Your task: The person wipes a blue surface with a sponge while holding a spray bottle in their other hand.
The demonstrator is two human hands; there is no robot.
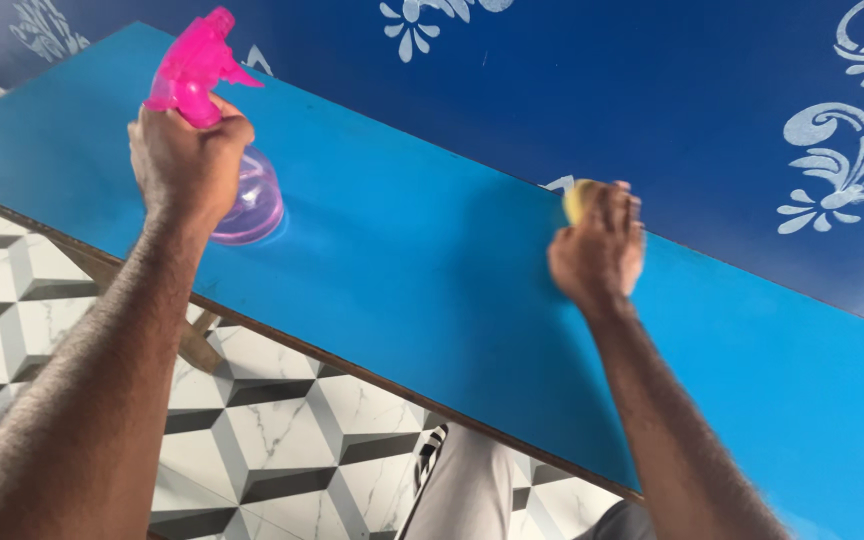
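Note:
My left hand (pixel 188 160) grips the neck of a pink spray bottle (pixel 252 195), whose clear pinkish body rests on the blue tabletop (pixel 402 260) and whose pink trigger head (pixel 197 60) points right. My right hand (pixel 600 250) presses a yellow sponge (pixel 577 198) flat on the tabletop near its far edge. Most of the sponge is hidden under my fingers.
The tabletop has a brown near edge (pixel 352 365) and runs diagonally from upper left to lower right. Behind it is a dark blue wall with white floral patterns (pixel 852 160). Below lies a tiled floor with a grey and white cube pattern (pixel 282 440). My legs (pixel 472 490) show underneath.

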